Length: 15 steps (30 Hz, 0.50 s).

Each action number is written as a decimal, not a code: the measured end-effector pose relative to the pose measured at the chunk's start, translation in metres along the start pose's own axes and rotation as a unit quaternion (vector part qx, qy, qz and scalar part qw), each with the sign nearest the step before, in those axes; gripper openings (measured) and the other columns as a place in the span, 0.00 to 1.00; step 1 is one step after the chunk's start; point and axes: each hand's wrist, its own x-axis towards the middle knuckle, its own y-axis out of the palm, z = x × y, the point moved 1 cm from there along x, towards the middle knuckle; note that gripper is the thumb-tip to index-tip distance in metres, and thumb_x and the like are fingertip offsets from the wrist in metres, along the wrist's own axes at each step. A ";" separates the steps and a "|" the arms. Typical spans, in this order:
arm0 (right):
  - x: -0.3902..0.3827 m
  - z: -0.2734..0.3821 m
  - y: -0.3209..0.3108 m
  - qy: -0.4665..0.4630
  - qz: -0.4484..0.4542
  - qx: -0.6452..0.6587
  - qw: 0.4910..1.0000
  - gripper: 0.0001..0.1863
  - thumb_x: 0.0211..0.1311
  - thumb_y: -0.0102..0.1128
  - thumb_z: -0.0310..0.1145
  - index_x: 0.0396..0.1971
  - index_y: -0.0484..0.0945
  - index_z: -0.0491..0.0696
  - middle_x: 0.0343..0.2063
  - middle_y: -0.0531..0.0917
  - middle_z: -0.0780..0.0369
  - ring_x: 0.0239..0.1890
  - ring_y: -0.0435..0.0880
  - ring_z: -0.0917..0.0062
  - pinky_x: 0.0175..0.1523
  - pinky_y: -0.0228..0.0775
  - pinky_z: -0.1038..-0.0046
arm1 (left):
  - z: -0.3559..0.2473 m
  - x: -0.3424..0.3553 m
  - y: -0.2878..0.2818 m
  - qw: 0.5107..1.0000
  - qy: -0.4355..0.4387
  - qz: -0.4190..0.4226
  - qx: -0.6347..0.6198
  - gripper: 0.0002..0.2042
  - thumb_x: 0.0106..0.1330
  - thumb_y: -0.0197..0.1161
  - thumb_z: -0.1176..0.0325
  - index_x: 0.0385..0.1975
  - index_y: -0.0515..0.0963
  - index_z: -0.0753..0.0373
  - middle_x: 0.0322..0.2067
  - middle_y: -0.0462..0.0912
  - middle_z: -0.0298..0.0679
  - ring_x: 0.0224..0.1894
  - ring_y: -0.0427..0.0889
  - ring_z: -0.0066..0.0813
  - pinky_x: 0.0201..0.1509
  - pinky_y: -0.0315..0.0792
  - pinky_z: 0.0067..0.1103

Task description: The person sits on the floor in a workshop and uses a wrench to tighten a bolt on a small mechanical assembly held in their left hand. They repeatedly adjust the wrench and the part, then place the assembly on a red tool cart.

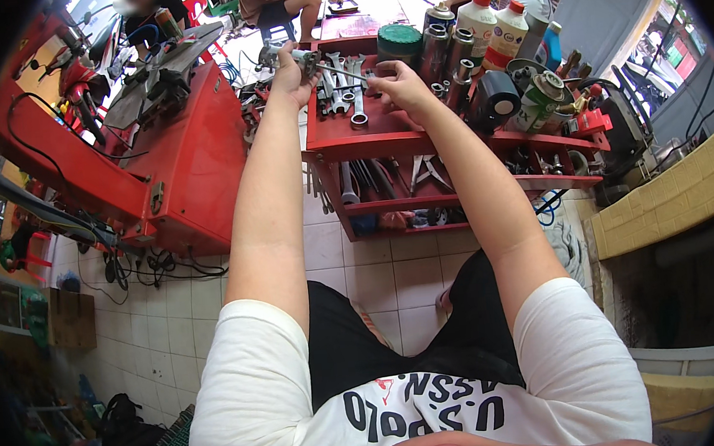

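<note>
My left fingers [309, 82] grip metal part [305, 58], upper centre of frame; right fingers [385, 83] pinch thin rod [341, 74]. Wrenches [358, 104] lie just below; bottles [476, 23], cans [539, 101] crowd upper right.

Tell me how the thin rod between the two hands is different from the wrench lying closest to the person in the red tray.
The thin rod slants between the left hand and right hand; the wrench lies in the red tray. The rod is slim; the wrench is wider, with a ring end. Both look silvery and metallic.
</note>
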 end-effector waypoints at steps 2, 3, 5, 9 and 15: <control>-0.007 0.011 -0.004 0.061 0.012 0.110 0.992 0.37 0.65 0.64 0.42 0.65 0.57 0.40 0.40 0.83 0.55 0.22 0.79 0.81 0.27 0.76 0.76 | -0.001 0.001 -0.001 1.000 0.002 0.001 0.000 0.26 0.69 0.48 0.35 0.51 0.69 0.52 0.37 0.81 0.39 0.42 0.81 0.38 0.50 0.72 0.32; -0.011 0.014 -0.003 0.092 0.017 0.164 0.982 0.36 0.65 0.64 0.42 0.65 0.57 0.40 0.39 0.83 0.57 0.23 0.79 0.83 0.28 0.77 0.76 | -0.001 0.001 -0.002 1.000 0.003 0.002 0.000 0.26 0.69 0.48 0.35 0.51 0.69 0.52 0.37 0.81 0.39 0.42 0.81 0.38 0.50 0.72 0.32; -0.009 0.012 0.006 0.056 -0.036 0.104 0.992 0.36 0.66 0.63 0.41 0.64 0.56 0.39 0.37 0.85 0.55 0.22 0.81 0.80 0.26 0.76 0.76 | 0.000 0.002 -0.003 1.000 0.000 0.003 -0.003 0.27 0.69 0.48 0.35 0.51 0.70 0.52 0.38 0.81 0.39 0.42 0.81 0.38 0.50 0.72 0.32; 0.003 -0.003 0.001 -0.005 -0.005 0.035 0.999 0.34 0.68 0.59 0.45 0.63 0.57 0.40 0.38 0.85 0.53 0.23 0.84 0.77 0.25 0.77 0.76 | 0.000 0.006 -0.005 1.000 -0.004 0.005 -0.005 0.27 0.68 0.49 0.35 0.52 0.70 0.52 0.37 0.81 0.39 0.42 0.81 0.38 0.49 0.72 0.33; -0.010 0.008 0.009 0.051 -0.033 0.093 0.994 0.28 0.71 0.56 0.45 0.62 0.62 0.45 0.38 0.84 0.58 0.21 0.79 0.82 0.28 0.77 0.77 | 0.000 -0.001 0.001 1.000 0.007 -0.010 0.005 0.28 0.67 0.50 0.35 0.52 0.70 0.55 0.36 0.81 0.40 0.41 0.81 0.38 0.49 0.73 0.32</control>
